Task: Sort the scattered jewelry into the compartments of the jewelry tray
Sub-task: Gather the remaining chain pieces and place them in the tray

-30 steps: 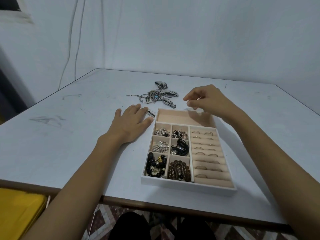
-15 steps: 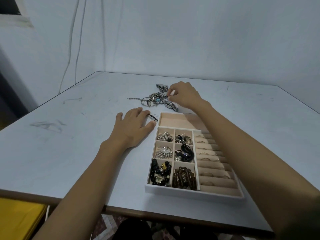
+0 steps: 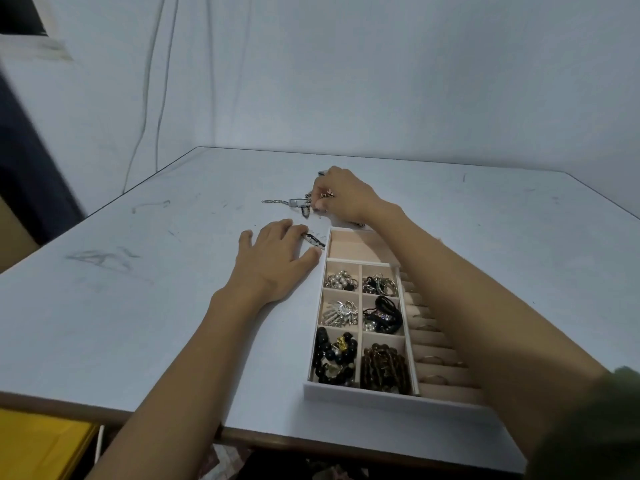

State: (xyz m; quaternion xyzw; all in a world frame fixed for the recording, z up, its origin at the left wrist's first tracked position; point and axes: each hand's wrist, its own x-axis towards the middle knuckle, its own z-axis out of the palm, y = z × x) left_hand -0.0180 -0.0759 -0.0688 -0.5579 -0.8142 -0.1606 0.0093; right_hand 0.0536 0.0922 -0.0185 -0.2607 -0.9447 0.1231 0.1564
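The white jewelry tray (image 3: pixel 360 393) lies near the table's front edge, its small compartments filled with pearls, silver pieces, black beads and brown beads; ring slots on its right are partly hidden by my right forearm. Its long top compartment (image 3: pixel 349 247) holds nothing. Beyond the tray lies a pile of scattered silver jewelry (image 3: pixel 298 203) with a chain trailing left. My right hand (image 3: pixel 341 195) reaches over the tray and pinches a piece in that pile. My left hand (image 3: pixel 277 258) rests flat on the table beside the tray's top left corner, fingertips touching a small dark-and-silver piece (image 3: pixel 314 240).
The grey table (image 3: pixel 138 306) stands against a pale wall, its top scuffed with dark marks on the left. Cables hang down the wall at the back left. A yellow object (image 3: pixel 38 445) sits below the table's front left edge.
My right hand moved from above the tray's top compartment out to the jewelry pile and took hold of a piece there. My left hand stayed flat beside the tray.
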